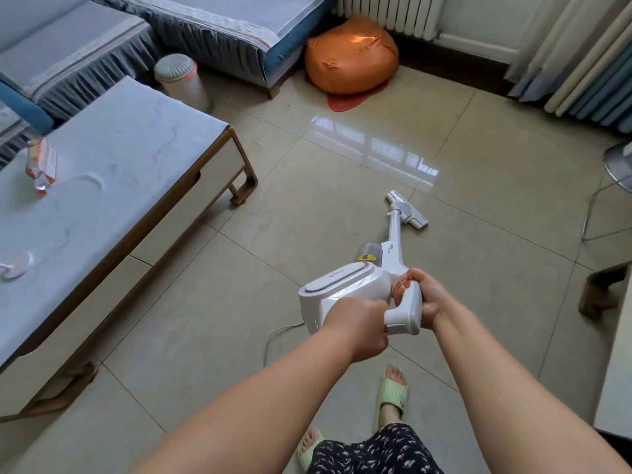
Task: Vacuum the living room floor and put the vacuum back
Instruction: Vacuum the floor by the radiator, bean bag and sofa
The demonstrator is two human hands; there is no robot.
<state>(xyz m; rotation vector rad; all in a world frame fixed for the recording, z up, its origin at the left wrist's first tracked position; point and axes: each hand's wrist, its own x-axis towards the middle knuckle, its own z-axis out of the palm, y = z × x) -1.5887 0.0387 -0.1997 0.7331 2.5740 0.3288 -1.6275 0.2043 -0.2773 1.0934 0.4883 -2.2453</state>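
A white stick vacuum (345, 285) slants from my hands down to the beige tiled floor (342, 165). Its floor head (407, 210) lies flat on a glossy tile in the middle of the room. My right hand (429, 295) grips the upper side of the vacuum's handle. My left hand (359, 328) grips the lower rear of the handle, just behind the motor body. A thin white cord (277, 336) trails from the vacuum's rear across the floor.
A low coffee table (219, 172) stands at left, a sofa (212, 32) behind it. A small white bin (181, 80) and an orange beanbag (352, 56) sit by the sofa. Curtains (581, 53), a fan base (619, 169) and a furniture leg (598, 292) are at right. My feet wear green slippers (391, 391).
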